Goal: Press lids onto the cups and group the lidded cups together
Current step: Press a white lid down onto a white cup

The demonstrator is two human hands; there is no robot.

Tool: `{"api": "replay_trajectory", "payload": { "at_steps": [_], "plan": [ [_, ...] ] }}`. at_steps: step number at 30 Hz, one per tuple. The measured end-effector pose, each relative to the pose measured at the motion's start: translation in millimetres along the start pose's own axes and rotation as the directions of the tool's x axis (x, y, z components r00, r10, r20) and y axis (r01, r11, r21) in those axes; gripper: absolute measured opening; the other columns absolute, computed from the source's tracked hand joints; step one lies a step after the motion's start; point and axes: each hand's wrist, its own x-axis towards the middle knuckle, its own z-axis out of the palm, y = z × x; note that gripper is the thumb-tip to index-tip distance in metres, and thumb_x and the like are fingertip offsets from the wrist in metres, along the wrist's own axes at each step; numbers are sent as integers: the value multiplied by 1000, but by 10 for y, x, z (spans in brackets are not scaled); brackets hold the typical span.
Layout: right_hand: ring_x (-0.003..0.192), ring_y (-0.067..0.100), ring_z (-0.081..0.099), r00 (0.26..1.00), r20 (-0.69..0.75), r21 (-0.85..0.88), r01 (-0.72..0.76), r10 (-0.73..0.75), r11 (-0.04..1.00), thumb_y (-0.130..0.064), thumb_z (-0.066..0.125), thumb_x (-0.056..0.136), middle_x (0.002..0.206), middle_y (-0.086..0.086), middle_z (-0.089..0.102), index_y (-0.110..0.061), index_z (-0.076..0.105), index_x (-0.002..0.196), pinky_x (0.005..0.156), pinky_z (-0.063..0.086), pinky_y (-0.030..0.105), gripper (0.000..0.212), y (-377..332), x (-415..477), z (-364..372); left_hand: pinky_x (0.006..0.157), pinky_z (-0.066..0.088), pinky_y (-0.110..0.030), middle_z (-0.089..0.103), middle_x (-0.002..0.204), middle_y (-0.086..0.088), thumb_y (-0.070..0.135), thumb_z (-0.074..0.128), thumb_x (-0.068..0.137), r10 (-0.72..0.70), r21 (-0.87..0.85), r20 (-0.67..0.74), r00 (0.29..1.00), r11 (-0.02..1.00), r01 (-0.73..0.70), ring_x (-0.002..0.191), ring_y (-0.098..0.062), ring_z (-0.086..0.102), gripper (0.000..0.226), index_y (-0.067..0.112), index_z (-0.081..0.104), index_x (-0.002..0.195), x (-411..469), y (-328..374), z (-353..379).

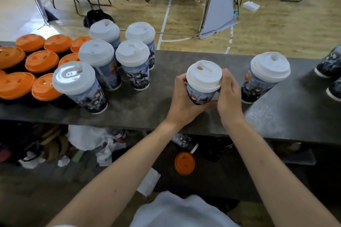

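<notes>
Both hands are wrapped around one cup (pixel 200 96) over the middle of the desk (pixel 147 110): the left hand (pixel 181 97) curls round its left wall, and the right hand (pixel 229 94) curls round its right wall with fingertips up against the rim of the white lid (pixel 203 75). The cup leans a little toward the person. Its base is hidden behind the hands, so I cannot tell whether it rests on the desk. The lid looks level on the mouth, though whether it has snapped home all round is not visible. This is likely a thin paper cup, light and easily crushed, with a printed wall that may be a bit slick. The stiff part to take hold of is the rolled rim just under the lid, and pressure on the lid is best placed at its outer edge. The group of lidded cups (pixel 132 61) stands well apart to the left, with orange-lidded cups (pixel 41 61) beyond it. Another lidded cup (pixel 265 79) stands near on the right.
</notes>
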Motion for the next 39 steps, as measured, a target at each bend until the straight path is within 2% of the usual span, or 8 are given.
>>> {"api": "replay_trajectory", "payload": {
  "at_steps": [7,12,17,22,25,31,35,39],
  "plan": [
    [101,1,62,990,-96,-32,97,-100,995,-31,39,104,105,-8,68,-18,64,110,86,49,19,29,11,-64,2,90,47,-11,57,126,-12,17,100,63,5,68,30,1000,998,-7,115,-3,58,82,6,49,126,45,-44,-25],
    [100,-6,61,987,-85,-73,131,-137,989,-30,39,102,106,-11,66,-19,61,112,83,46,12,27,30,-185,-12,107,51,-44,58,137,-12,13,96,62,-44,10,153,987,999,43,131,-19,58,92,7,46,139,111,-129,-33],
    [98,-2,62,997,-26,-53,68,-69,996,-26,42,100,102,-9,69,-16,65,108,83,46,13,27,-72,-12,-77,103,48,-19,63,135,-4,4,90,64,-88,6,298,950,996,91,126,-1,59,90,4,49,143,217,-104,-135],
    [109,6,64,999,28,133,-25,21,991,-23,39,106,117,3,69,-7,64,123,91,50,20,34,-19,-21,-12,98,50,-18,67,131,0,6,93,64,-124,7,360,925,991,130,121,-2,63,89,4,52,143,278,-67,-203],
    [106,2,65,998,-50,155,-25,33,988,-19,38,107,117,1,68,-8,63,123,87,50,17,31,0,-50,60,103,51,-25,66,132,7,18,93,61,-104,1,295,950,994,108,125,-2,60,87,12,54,139,200,68,-168],
    [117,1,60,988,-148,10,46,-44,999,-26,36,107,121,-4,67,-10,62,128,94,46,13,37,-16,-216,141,84,49,-11,49,113,41,32,94,69,-165,26,-135,977,985,169,105,15,54,79,22,48,132,-211,263,132],
    [109,-12,57,987,-93,-136,116,-130,984,-24,34,106,116,-16,64,-20,59,124,90,42,8,31,-50,-195,32,101,52,-26,61,133,17,19,98,64,-126,30,119,985,992,123,125,1,58,90,12,48,138,13,86,-62],
    [122,-1,53,998,55,-104,7,-1,995,-27,33,109,131,-6,60,-18,55,135,102,41,15,36,-76,6,-11,112,46,-28,61,142,-1,19,93,60,-140,16,314,939,990,142,134,-7,56,102,4,44,148,205,-15,-229]
  ]
}}
